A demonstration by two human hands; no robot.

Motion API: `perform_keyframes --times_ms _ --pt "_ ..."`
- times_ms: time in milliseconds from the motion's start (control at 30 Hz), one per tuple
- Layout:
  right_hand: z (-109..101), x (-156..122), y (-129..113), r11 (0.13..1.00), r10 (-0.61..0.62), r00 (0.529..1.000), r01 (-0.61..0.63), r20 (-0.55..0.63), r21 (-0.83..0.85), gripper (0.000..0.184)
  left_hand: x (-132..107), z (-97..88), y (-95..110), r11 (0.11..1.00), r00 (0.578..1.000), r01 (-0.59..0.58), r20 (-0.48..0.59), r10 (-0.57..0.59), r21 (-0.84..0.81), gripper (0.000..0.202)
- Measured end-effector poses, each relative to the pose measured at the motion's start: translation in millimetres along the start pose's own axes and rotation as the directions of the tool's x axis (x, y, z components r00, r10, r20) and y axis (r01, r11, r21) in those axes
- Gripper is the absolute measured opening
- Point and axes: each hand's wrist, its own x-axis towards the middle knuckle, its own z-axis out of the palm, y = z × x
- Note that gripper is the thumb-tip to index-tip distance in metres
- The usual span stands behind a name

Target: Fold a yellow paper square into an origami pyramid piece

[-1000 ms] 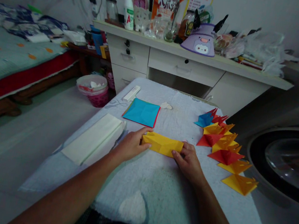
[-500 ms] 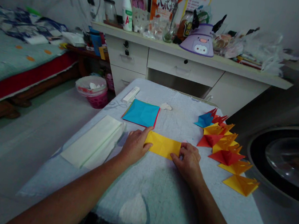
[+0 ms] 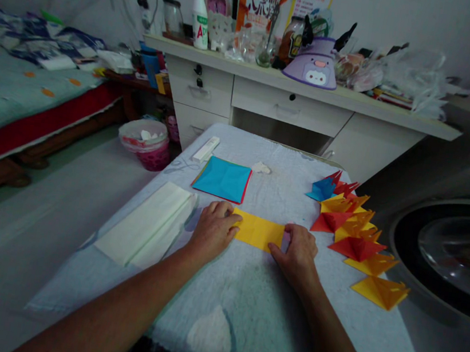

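Observation:
A yellow sheet of origami paper (image 3: 258, 231), folded to a rectangle, lies on the cloth-covered table (image 3: 220, 289) between my hands. My left hand (image 3: 215, 225) grips its left end, with the thumb and fingers at the edge. At the right end, my right hand (image 3: 297, 248) has its thumb on the near corner and its fingers at the far one. Just beyond the left hand is a stack of square paper (image 3: 222, 178), blue on top with red and yellow edges showing. To the right stand several folded paper cranes (image 3: 358, 247) in red, yellow, orange and blue.
A folded pale cloth or paper bag (image 3: 146, 222) lies left of my arm. Behind the stack is a small white box (image 3: 206, 148). A white desk (image 3: 288, 99) crowded with items stands beyond the table, a pink bin (image 3: 151, 150) at left, a washing machine (image 3: 459, 251) at right.
My left hand has shifted its fingers from the far corner onto the left edge of the yellow paper. The right hand has barely moved, and the paper stays flat in place.

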Motion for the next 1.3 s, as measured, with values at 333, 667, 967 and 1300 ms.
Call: perform_keyframes --times_ms 333,667,967,1300 --pt "1.3 -2.3 -4.9 0.979 -0.195 0.979 0.191 0.060 0.069 0.024 -1.3 6.0 5.5 0.977 0.976 -0.194 0.087 0.202 -0.092 0.016" --pt "1.1 -5.4 -40.8 0.985 -0.158 0.985 0.162 0.074 -0.056 0.022 -1.4 7.3 14.8 0.992 0.990 -0.095 0.101 0.103 -0.082 0.011" --pt "3.3 -5.0 -40.2 0.982 -0.134 0.988 0.143 0.081 -0.120 0.035 -1.2 3.7 14.4 0.997 0.994 -0.026 0.105 0.034 -0.076 0.013" --pt "-7.7 -1.2 -2.3 0.990 -0.051 0.989 0.069 0.141 -0.125 0.048 -7.6 1.5 -4.4 0.999 0.994 0.027 0.106 -0.023 -0.035 0.040"
